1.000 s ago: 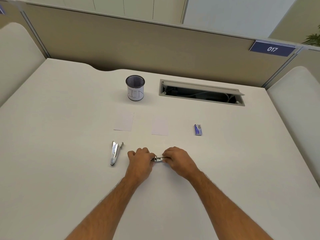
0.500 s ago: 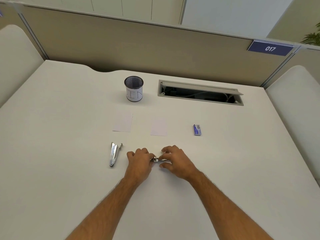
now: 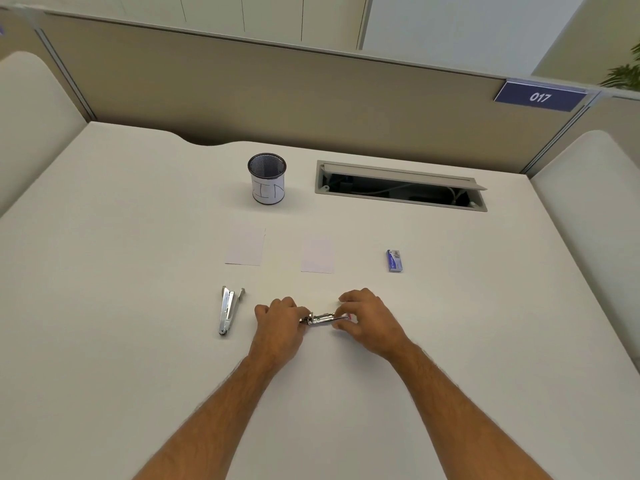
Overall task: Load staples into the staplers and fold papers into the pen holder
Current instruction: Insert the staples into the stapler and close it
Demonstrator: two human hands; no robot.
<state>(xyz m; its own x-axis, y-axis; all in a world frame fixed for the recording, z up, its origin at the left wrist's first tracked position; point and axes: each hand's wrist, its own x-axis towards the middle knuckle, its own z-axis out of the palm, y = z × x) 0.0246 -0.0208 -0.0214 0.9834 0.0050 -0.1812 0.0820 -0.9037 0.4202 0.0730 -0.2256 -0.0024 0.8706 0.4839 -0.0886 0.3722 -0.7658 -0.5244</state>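
Stapler (image 3: pixel 323 319) lies on the worktop (image 3: pixel 104 306) between both hands, long axis running left-right across the body, roughly level. Left hand (image 3: pixel 280 322) grips its left end, fingers curled round it; right hand (image 3: pixel 369 320) pinches the right end between thumb and fingertips. Both hands touch it, neither nearer than the other. Whether its magazine is open or staples are inside is too small to tell.

Second stapler (image 3: pixel 227 311) lies just left of the left hand, apart from it, hinged open in a V, long axis pointing away from the body; left hand is the nearer one for it. Staple box (image 3: pixel 394 260) sits beyond the right hand and to its right, so a reach for staples likely falls to the right hand, forward and outward. Two papers (image 3: pixel 245 247) (image 3: pixel 318 255) lie flat side by side, beyond the hands, unfolded. Pen holder (image 3: pixel 267 178) stands upright further back, beyond the left paper, no paper seen in it. Judged stage: early, loading the first stapler; folding not begun.
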